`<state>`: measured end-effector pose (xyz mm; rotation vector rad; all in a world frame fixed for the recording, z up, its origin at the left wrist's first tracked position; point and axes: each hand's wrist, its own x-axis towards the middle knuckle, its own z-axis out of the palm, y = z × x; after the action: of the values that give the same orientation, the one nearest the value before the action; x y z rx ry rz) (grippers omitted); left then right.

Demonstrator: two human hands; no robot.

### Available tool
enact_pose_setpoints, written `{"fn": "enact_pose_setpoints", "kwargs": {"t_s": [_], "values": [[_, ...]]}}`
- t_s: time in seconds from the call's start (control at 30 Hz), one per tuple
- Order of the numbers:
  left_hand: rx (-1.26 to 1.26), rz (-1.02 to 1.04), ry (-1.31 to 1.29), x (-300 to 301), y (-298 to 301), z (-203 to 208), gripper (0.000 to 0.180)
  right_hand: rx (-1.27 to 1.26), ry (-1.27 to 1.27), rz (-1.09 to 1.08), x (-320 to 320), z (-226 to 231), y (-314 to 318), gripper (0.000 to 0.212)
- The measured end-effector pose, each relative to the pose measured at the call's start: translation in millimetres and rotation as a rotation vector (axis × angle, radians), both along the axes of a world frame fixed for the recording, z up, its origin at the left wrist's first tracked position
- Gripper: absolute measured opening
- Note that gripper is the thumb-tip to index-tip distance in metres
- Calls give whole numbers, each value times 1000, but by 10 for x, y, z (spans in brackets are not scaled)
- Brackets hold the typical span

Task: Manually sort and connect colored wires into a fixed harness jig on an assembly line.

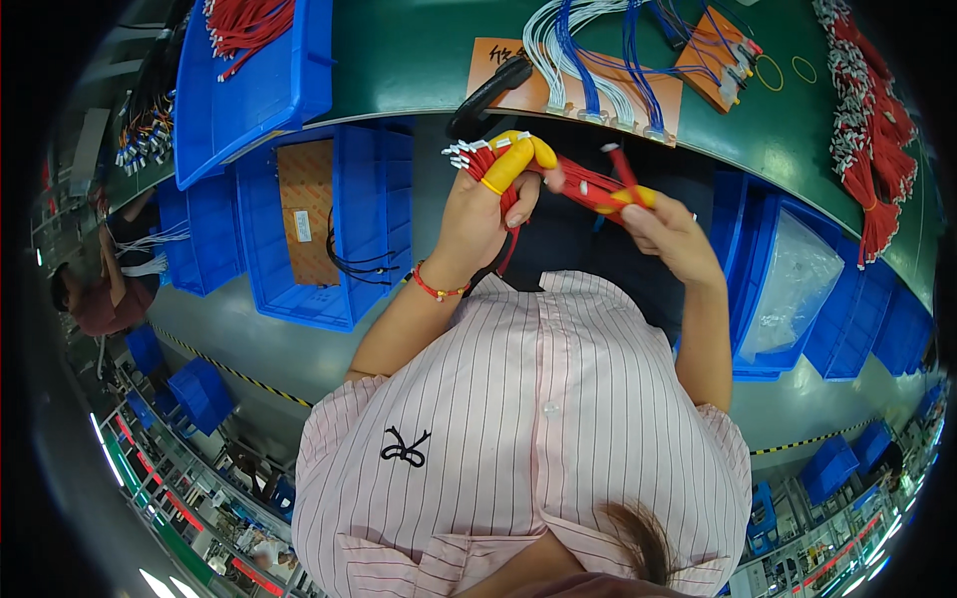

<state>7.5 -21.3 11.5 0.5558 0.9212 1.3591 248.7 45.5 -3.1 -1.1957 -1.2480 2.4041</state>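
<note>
My left hand [486,199], with yellow finger cots on some fingers, is closed round a bundle of red wires [573,179]. White connector ends [469,154] stick out of the bundle past those fingers. My right hand [670,231], also with a yellow finger cot, pinches the bundle's other stretch, to the right of my left hand. A short red piece with a pale tip [618,159] stands up by my right fingers, smeared by motion. Both hands are in front of my body, just below the table edge.
Across the green table [399,60] lie white and blue wire harnesses [588,60], an orange board [493,60] and a black-handled tool [490,98]. Red wire bundles hang at the right [872,149]. Blue bins [319,60] hold red wires; others stand below. Another person [105,289] works at far left.
</note>
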Motion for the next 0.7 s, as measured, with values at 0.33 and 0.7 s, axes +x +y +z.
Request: {"fn": "enact_pose_setpoints", "kwargs": {"t_s": [0.33, 0.7], "values": [[-98, 46, 84, 65, 196, -120, 20, 58, 461, -519, 322, -135, 50, 31], [-107, 64, 114, 78, 250, -102, 17, 34, 527, -455, -88, -40, -54, 38]]}}
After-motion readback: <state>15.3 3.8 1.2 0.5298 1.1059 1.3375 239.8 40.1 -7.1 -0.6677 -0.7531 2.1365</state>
